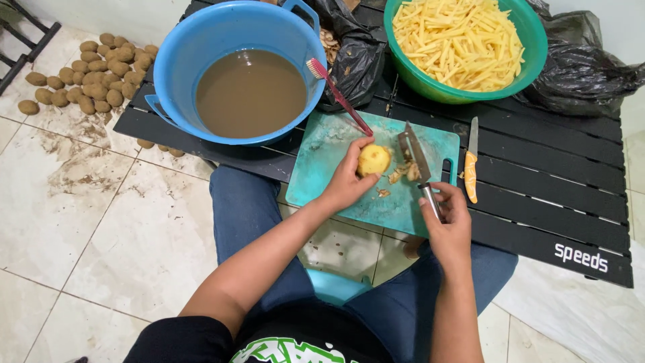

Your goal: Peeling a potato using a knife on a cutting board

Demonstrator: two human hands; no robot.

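On the teal cutting board (322, 168), our left hand (346, 185) closes its fingers around a peeled yellow potato (374, 159), holding it against the board near the middle. Just right of the potato, peel scraps (398, 175) lie beside the knife (415, 158), its handle clamped in our right hand (449, 225) at the board's near right corner.

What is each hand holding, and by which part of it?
The left hand holds a peeled potato by its side, steadying it on the teal cutting board. The right hand holds a knife by its handle.
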